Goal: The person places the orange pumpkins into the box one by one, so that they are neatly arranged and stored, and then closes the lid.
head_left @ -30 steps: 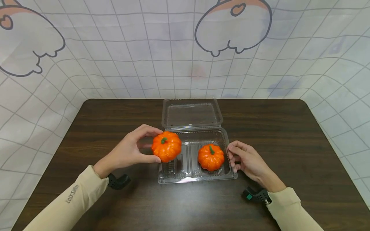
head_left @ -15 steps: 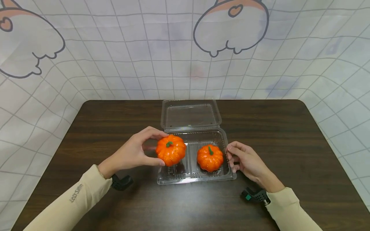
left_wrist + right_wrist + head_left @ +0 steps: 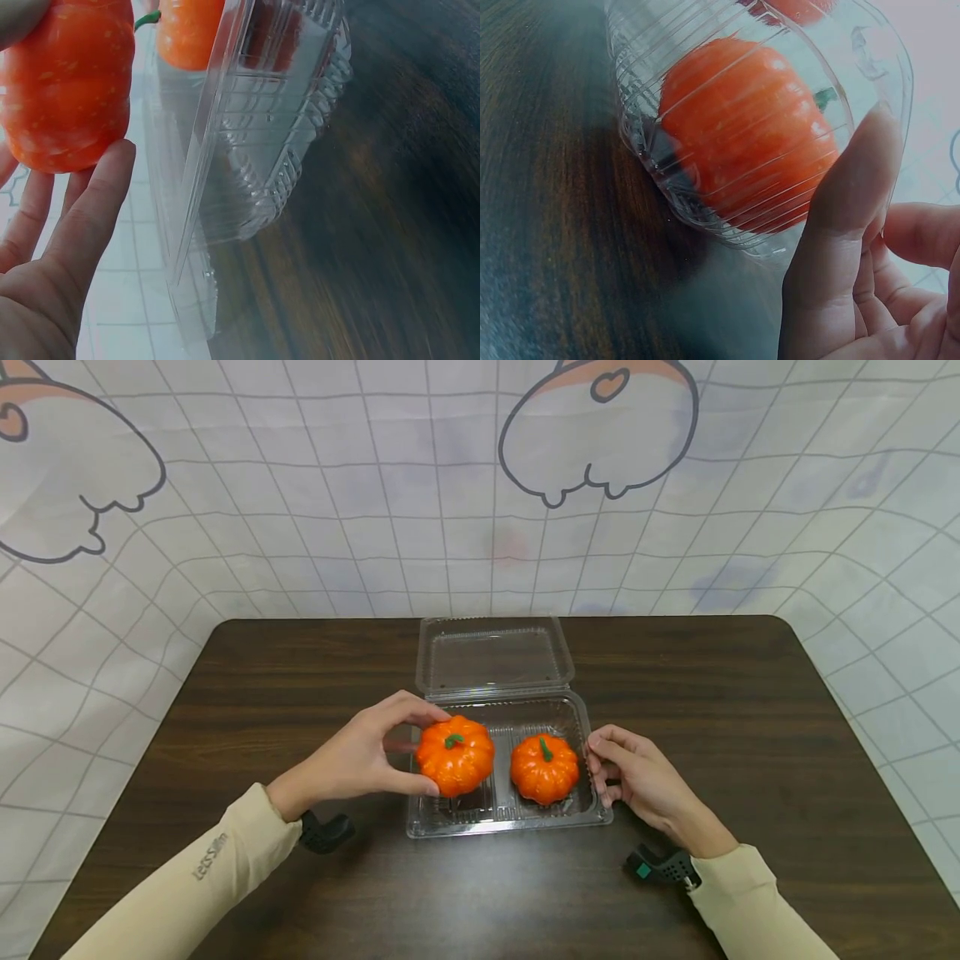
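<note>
Left hand [image 3: 348,762], widely spread, grips ribbed orange pumpkin [image 3: 455,757], cut off in left-wrist view, over open clear plastic container [image 3: 517,824]; right hand [image 3: 647,779], some fingers hidden, pinches its rim. Second ribbed orange pumpkin [image 3: 544,771] inside. Dark wood-grain table [image 3: 480,902], white grid-patterned backdrop [image 3: 465,552].

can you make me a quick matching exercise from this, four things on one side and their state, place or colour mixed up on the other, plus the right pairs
Things
1. left hand
2. right hand
3. lid
4. table

States, places, colours
A. pinching the right rim of the clear tray
B. dark brown with a wood grain
C. holding an orange pumpkin
D. folded back, on the far side of the clear tray

Right pairs: 1-C, 2-A, 3-D, 4-B
</note>
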`<state>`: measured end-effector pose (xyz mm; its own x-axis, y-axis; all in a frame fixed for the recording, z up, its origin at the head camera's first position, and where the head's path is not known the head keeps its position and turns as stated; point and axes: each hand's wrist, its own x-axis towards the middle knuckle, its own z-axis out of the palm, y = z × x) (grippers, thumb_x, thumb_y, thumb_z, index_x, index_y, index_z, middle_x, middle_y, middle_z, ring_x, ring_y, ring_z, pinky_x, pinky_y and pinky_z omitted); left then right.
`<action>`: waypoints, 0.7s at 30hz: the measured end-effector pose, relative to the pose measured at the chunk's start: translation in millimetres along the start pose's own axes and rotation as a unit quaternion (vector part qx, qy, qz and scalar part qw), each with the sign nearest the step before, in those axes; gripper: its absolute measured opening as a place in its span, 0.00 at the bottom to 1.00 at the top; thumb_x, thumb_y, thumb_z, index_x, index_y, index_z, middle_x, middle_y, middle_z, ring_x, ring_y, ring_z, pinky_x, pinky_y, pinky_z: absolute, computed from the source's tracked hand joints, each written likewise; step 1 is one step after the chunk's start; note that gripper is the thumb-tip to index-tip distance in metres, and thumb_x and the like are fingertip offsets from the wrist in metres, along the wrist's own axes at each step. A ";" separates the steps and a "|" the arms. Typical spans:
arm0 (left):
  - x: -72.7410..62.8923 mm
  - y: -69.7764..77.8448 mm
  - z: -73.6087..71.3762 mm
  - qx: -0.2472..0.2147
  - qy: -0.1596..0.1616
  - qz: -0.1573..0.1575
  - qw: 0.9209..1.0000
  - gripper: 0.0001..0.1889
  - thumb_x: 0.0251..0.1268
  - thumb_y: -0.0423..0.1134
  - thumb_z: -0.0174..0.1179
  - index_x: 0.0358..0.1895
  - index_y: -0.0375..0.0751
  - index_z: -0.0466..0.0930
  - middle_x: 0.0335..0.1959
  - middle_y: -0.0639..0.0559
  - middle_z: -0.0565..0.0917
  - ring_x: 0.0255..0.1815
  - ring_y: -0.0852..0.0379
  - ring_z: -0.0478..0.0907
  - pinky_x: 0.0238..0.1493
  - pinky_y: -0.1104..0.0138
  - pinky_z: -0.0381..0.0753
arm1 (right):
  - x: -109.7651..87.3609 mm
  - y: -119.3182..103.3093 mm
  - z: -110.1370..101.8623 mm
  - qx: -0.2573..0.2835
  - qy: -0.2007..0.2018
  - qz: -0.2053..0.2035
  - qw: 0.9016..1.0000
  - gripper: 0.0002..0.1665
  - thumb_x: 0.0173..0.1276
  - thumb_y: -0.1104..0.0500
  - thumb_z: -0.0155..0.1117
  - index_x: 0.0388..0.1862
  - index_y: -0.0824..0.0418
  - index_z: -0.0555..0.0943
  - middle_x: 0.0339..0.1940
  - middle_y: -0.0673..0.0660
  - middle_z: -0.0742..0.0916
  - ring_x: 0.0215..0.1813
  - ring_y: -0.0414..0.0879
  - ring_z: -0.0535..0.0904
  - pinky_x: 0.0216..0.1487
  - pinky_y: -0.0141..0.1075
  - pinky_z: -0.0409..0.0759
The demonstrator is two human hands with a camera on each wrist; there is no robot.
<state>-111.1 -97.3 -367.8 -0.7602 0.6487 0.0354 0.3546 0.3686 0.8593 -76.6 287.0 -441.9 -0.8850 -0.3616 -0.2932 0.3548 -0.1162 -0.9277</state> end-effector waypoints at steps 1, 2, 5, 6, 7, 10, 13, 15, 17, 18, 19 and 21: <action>0.7 0.5 0.5 -0.003 -0.002 0.000 1.000 0.39 0.47 0.42 0.84 0.65 0.52 0.77 0.61 0.54 0.77 0.62 0.54 0.78 0.59 0.65 0.88 | 0.1 -0.1 -0.2 0.001 -0.001 0.000 1.000 0.13 0.83 0.48 0.54 0.46 0.58 0.75 0.30 0.46 0.81 0.24 0.37 0.78 0.24 0.30 0.83; 1.5 0.8 1.1 -0.004 -0.005 -0.001 1.000 0.39 0.47 0.42 0.84 0.65 0.53 0.77 0.61 0.54 0.77 0.62 0.54 0.78 0.59 0.65 0.88 | 0.2 -0.2 -0.1 0.001 -0.001 0.000 1.000 0.13 0.83 0.48 0.54 0.46 0.58 0.75 0.30 0.46 0.81 0.24 0.37 0.78 0.24 0.30 0.83; 4.0 1.1 2.7 -0.004 -0.010 -0.005 1.000 0.38 0.47 0.42 0.84 0.65 0.53 0.77 0.61 0.54 0.77 0.63 0.53 0.78 0.58 0.65 0.88 | 0.4 -0.3 -0.4 0.003 -0.001 0.002 1.000 0.13 0.83 0.48 0.55 0.46 0.57 0.75 0.30 0.46 0.81 0.24 0.37 0.78 0.24 0.30 0.83; 4.8 1.0 3.2 -0.004 -0.012 -0.007 1.000 0.38 0.47 0.42 0.84 0.65 0.53 0.77 0.61 0.55 0.76 0.63 0.53 0.78 0.58 0.65 0.88 | 0.4 -0.5 -0.3 0.002 0.000 0.003 1.000 0.13 0.83 0.48 0.55 0.46 0.57 0.75 0.30 0.46 0.81 0.24 0.37 0.78 0.24 0.30 0.83; 5.6 0.9 3.8 -0.003 -0.013 -0.008 1.000 0.38 0.47 0.42 0.84 0.65 0.53 0.77 0.61 0.55 0.76 0.63 0.53 0.78 0.59 0.65 0.88 | 0.4 -0.5 -0.3 0.002 0.000 0.004 1.000 0.13 0.83 0.48 0.55 0.46 0.57 0.75 0.30 0.46 0.81 0.24 0.37 0.78 0.24 0.30 0.83; 7.7 0.1 5.5 0.002 -0.015 -0.008 1.000 0.38 0.47 0.42 0.84 0.64 0.53 0.77 0.61 0.55 0.76 0.63 0.53 0.78 0.58 0.65 0.88 | 0.4 -0.8 -0.1 0.000 0.002 0.006 1.000 0.14 0.82 0.48 0.55 0.46 0.57 0.75 0.30 0.46 0.81 0.24 0.37 0.78 0.24 0.30 0.83; 9.6 -0.5 6.8 0.004 -0.016 -0.007 1.000 0.38 0.46 0.42 0.84 0.64 0.53 0.77 0.61 0.55 0.77 0.62 0.53 0.79 0.57 0.66 0.88 | 0.6 -1.1 0.4 -0.002 0.005 0.007 1.000 0.14 0.82 0.48 0.55 0.46 0.58 0.75 0.30 0.46 0.81 0.24 0.37 0.78 0.24 0.30 0.83; 11.2 -0.9 7.5 0.005 -0.018 -0.010 1.000 0.38 0.46 0.42 0.84 0.64 0.53 0.78 0.61 0.55 0.77 0.62 0.54 0.79 0.56 0.66 0.88 | 0.7 -1.1 0.6 -0.001 0.005 0.007 1.000 0.14 0.83 0.48 0.55 0.46 0.58 0.75 0.30 0.46 0.81 0.24 0.37 0.78 0.24 0.29 0.83; 12.7 -1.3 8.3 0.008 -0.020 -0.011 1.000 0.38 0.46 0.42 0.84 0.64 0.53 0.78 0.60 0.55 0.77 0.62 0.53 0.79 0.56 0.66 0.88 | 0.8 -0.9 0.7 -0.002 0.005 0.006 1.000 0.13 0.83 0.48 0.55 0.46 0.57 0.75 0.30 0.46 0.81 0.24 0.37 0.78 0.24 0.29 0.83; 13.5 -1.5 8.6 0.008 -0.021 -0.013 1.000 0.37 0.46 0.42 0.84 0.64 0.53 0.78 0.60 0.55 0.77 0.62 0.54 0.79 0.56 0.66 0.88 | 0.9 -0.8 0.5 -0.001 0.004 0.005 1.000 0.13 0.83 0.48 0.55 0.46 0.57 0.75 0.30 0.46 0.81 0.24 0.37 0.78 0.24 0.29 0.83; 14.2 -1.7 9.0 0.010 -0.022 -0.015 1.000 0.38 0.46 0.42 0.84 0.64 0.53 0.78 0.60 0.56 0.77 0.62 0.54 0.79 0.56 0.66 0.88 | 0.9 -0.7 0.4 -0.001 0.004 0.005 1.000 0.13 0.83 0.48 0.55 0.46 0.57 0.75 0.30 0.46 0.81 0.24 0.37 0.78 0.24 0.30 0.83; 15.8 -2.8 10.0 0.012 -0.025 -0.017 0.999 0.38 0.46 0.43 0.85 0.64 0.54 0.78 0.60 0.56 0.77 0.62 0.54 0.79 0.57 0.66 0.88 | 0.9 -0.4 0.0 0.001 0.003 0.004 1.000 0.13 0.83 0.48 0.55 0.46 0.57 0.75 0.30 0.46 0.81 0.24 0.38 0.78 0.24 0.30 0.82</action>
<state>-118.7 -81.5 -374.8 -0.7435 0.6685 -0.0191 0.3431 0.4058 0.8471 -77.5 286.7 -441.7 -0.8837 -0.3576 -0.3020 0.3626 -0.1149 -0.9248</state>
